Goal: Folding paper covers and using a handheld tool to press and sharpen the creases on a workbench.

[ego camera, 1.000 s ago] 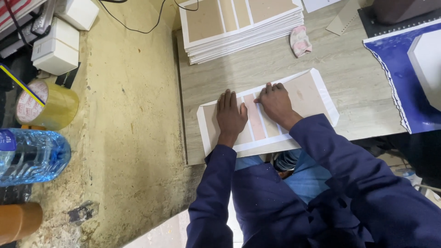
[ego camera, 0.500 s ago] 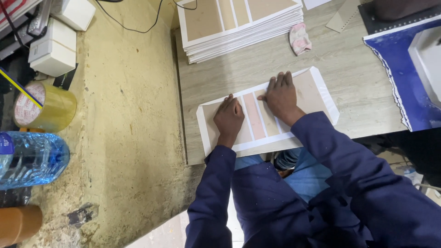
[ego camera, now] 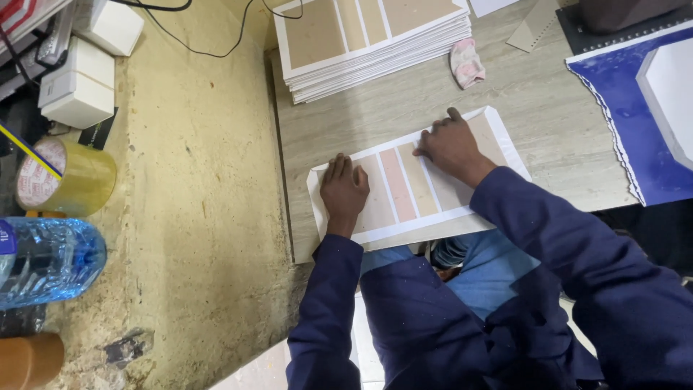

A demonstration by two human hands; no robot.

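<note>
Cardboard sheet (ego camera: pixel 404 189) with a white border and several tan and pink panels lies flat at the near edge of the desk (ego camera: pixel 548 108), and part of it hangs a little over this edge, above the person's lap. The left hand (ego camera: pixel 344 189) rests on the left end of the sheet, its fingers (ego camera: pixel 338 166) straight and close together, palm down, holding nothing. The right hand (ego camera: pixel 449 144) presses on the right part, with the fingers bent and a little spread, also gripping nothing. Both hands only push down on the sheet. Because the sheet sits partly off the edge, it could tip or slide toward the lap if the pressure of one hand becomes weaker. An uneven push could also move the panels out of line, though this is only a judgement. Farther on the desk stands a stack of similar sheets (ego camera: pixel 368 43), well apart, and near it a small crumpled cloth (ego camera: pixel 465 62). At the right lies a blue sheet (ego camera: pixel 621 108). At the left, off the desk, are a tape roll (ego camera: pixel 68 177) and a water bottle (ego camera: pixel 47 260)
</note>
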